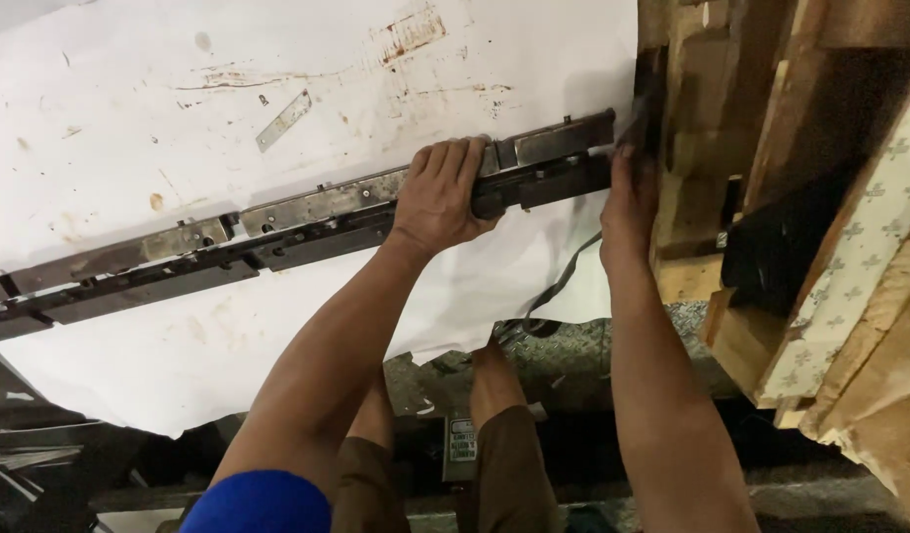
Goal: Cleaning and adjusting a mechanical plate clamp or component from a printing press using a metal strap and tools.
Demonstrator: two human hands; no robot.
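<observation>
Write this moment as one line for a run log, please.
left hand: grip over long metal bar | right hand: at bar's right end by wooden pallet | bar lies on stained white sheet

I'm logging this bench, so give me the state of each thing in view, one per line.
Long metal bar: flat on the white sheet, gripped.
Left hand: fingers curled over the bar.
Right hand: at the bar's end.
White sheet: spread out, stained.
Small metal strip: loose, untouched.
Wooden planks: stacked.

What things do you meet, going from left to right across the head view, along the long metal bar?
Long metal bar → small flat metal strip → left hand → right hand → stacked wooden planks.
</observation>
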